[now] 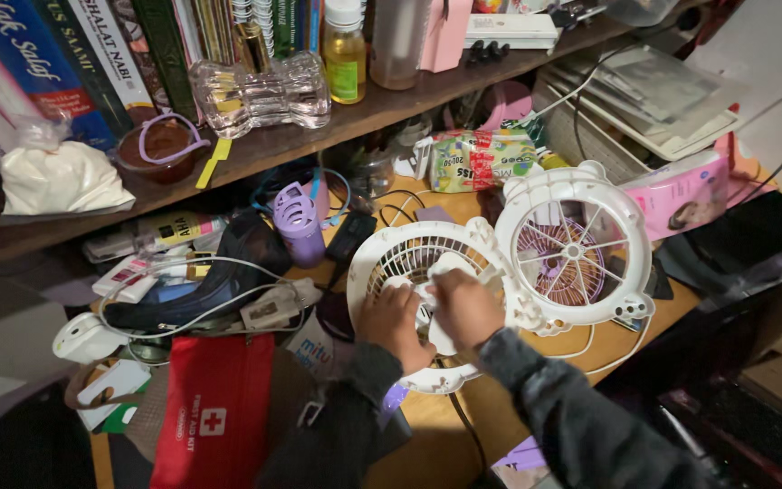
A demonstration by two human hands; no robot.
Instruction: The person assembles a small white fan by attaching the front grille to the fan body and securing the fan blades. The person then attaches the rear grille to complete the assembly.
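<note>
A small white fan body point(402, 258) lies flat on the wooden desk, its round grille facing up. My left hand point(393, 324) and my right hand point(464, 305) both press on its centre, fingers curled around the white hub. The fan's detached front grille point(576, 244), white with thin spokes, rests tilted against the body's right side. Both my sleeves are dark grey.
A red first-aid pouch point(212, 412) lies at the lower left. A lilac bottle point(300, 224), white cables, and a dark case crowd the left. A snack bag point(481, 160) and pink package point(681, 195) sit behind. A wooden shelf point(273, 140) with books and bottles hangs above.
</note>
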